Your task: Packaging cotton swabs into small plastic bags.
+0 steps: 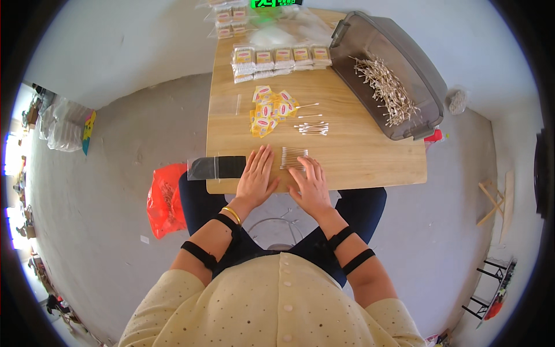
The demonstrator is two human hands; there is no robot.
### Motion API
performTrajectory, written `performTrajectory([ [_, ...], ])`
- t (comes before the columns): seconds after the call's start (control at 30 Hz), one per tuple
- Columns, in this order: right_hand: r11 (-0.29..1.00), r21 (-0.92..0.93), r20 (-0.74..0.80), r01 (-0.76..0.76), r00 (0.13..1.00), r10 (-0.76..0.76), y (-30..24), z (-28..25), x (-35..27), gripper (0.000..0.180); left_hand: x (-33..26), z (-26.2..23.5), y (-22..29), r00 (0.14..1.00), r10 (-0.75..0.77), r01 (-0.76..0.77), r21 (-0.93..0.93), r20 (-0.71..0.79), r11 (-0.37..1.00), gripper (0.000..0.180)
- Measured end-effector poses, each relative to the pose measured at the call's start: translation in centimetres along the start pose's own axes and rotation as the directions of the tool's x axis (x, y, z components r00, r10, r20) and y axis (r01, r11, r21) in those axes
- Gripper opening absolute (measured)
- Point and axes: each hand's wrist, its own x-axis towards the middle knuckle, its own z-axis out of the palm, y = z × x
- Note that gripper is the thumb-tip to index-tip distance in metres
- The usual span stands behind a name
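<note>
Table top [358, 153] light wood grain. Bin [399, 63] upper right translucent grey, tan cotton swabs [386, 89] inside. Labels [270, 110] at centre yellow with red. Bag [163, 199] at left orange-red. Sleeves [173, 301] pale yellow, dotted. Arm straps [199, 253] black, bangle [232, 214] gold. Floor [115, 173] grey.

both forearms come up from the lower edge, angled inward, each with two dark bands; the left wrist also bears a gold bangle. the left hand [255, 176] lies flat, palm down, fingers spread. the right hand [312, 186] lies palm down beside it, fingers extended forward, nothing clasped.
</note>
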Motion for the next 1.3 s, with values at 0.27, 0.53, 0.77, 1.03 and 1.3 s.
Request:
performTrajectory([
  [0.27, 1.000, -0.016, -0.015, -0.025, 1.000, 0.025, 0.0, 0.1, 0.5, 0.046, 0.0, -0.2, 0.0, 1.000, -0.007, 0.007, -0.004, 0.001, 1.000, 0.073],
  [0.53, 0.998, -0.062, -0.006, -0.005, 1.000, 0.005, 0.1, 0.0, 0.9, 0.046, 0.0, -0.1, 0.0, 1.000, -0.008, 0.008, -0.004, 0.007, 1.000, 0.073],
  [0.77, 0.996, -0.090, -0.005, -0.010, 1.000, 0.009, 0.8, 0.2, 1.2, 0.044, 0.1, -0.2, 0.0, 1.000, -0.005, 0.005, 0.004, 0.011, 1.000, 0.073],
  [1.03, 0.996, -0.080, 0.013, -0.027, 1.000, 0.028, 0.5, 0.1, 1.8, 0.039, 0.0, -0.4, 0.1, 1.000, -0.002, 0.002, -0.007, -0.001, 1.000, 0.072],
  [1.3, 0.998, -0.063, -0.039, -0.030, 0.999, 0.027, 0.8, 0.1, 2.6, 0.036, 0.0, -0.3, 0.0, 1.000, 0.001, -0.001, -0.011, -0.012, 1.000, 0.071],
])
